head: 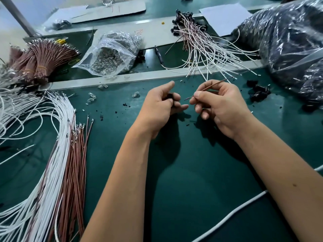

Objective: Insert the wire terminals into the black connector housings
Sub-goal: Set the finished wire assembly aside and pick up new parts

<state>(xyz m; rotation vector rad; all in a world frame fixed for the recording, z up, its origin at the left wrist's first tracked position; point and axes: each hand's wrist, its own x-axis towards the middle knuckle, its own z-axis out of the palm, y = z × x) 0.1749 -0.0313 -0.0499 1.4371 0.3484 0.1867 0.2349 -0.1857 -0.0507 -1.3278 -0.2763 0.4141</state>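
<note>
A thin brown wire (206, 88), light and floppy, is pinched near its terminal by the right hand (218, 105); the left hand (160, 105) grips a black connector housing (169, 97) above the worktop (192, 172).

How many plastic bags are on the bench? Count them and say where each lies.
2. A clear bag of small metal parts lies at the back, left of centre. A large bag of dark parts fills the right rear corner. Others may lie out of view.

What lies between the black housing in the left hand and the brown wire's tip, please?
Nothing: in the head view, only bare green mat shows between black housing and brown wire.
</note>
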